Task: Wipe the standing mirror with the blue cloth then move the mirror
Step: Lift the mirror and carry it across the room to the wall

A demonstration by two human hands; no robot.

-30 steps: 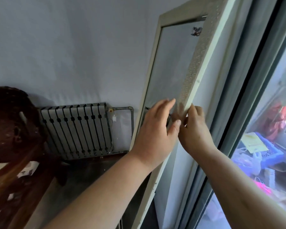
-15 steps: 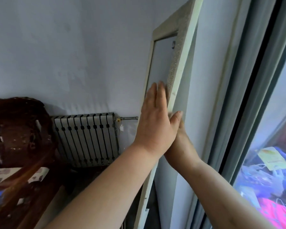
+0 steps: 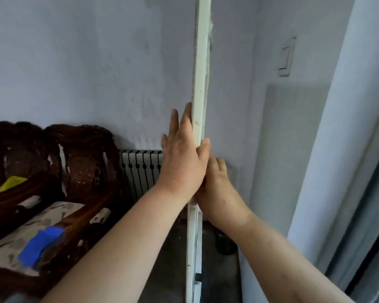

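The standing mirror point(image 3: 200, 73) is turned edge-on to me, a thin whitish frame running from the top of the view down to the floor; its glass is hidden. My left hand point(image 3: 183, 158) lies flat against its left face with the thumb hooked over the near edge. My right hand point(image 3: 217, 184) presses on the right face just below, so the frame is clamped between both palms. The blue cloth point(image 3: 41, 243) lies folded on the seat cushion of a wooden chair at the lower left, apart from both hands.
Dark carved wooden chairs point(image 3: 85, 162) stand along the left wall. A white radiator point(image 3: 140, 169) is behind the mirror. A light switch point(image 3: 286, 57) is on the right wall, beside a window frame point(image 3: 337, 149). A dark round object point(image 3: 225, 243) sits on the floor.
The mirror has swung from showing its glass at an angle to fully edge-on. Both hands stayed on its frame, and my view has shifted so the chairs and blue cloth appear.
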